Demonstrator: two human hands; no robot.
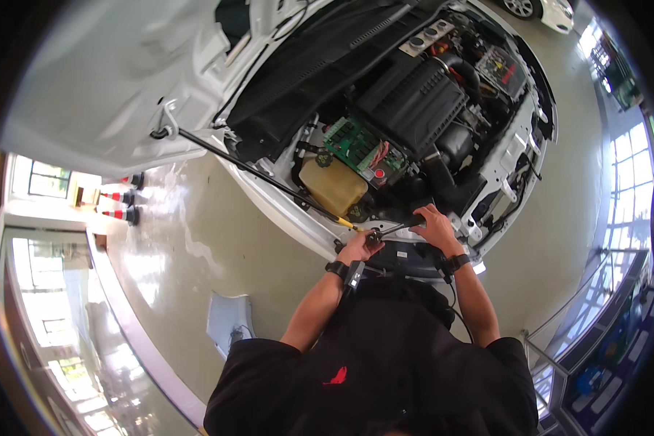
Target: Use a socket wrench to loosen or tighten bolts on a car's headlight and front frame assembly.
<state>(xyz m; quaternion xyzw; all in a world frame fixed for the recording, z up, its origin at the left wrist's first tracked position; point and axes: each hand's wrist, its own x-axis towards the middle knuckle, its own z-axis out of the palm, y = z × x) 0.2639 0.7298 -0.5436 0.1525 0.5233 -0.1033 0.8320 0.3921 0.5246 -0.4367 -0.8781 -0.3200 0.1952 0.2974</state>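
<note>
Both of my hands are at the near edge of an open car engine bay. My right hand is closed round the dark handle of a ratchet wrench. The wrench lies roughly level, its head toward the left. My left hand has its fingers closed at the head end of the same wrench. Whatever sits under the head is hidden by the fingers. Just beyond the left hand stands a yellowish translucent coolant tank with black caps. A green circuit board with wires is behind it.
A black prop rod with a yellow end holds up the white hood at the left. A black engine cover fills the bay's middle. Striped cones and a light blue chair-like object stand on the floor.
</note>
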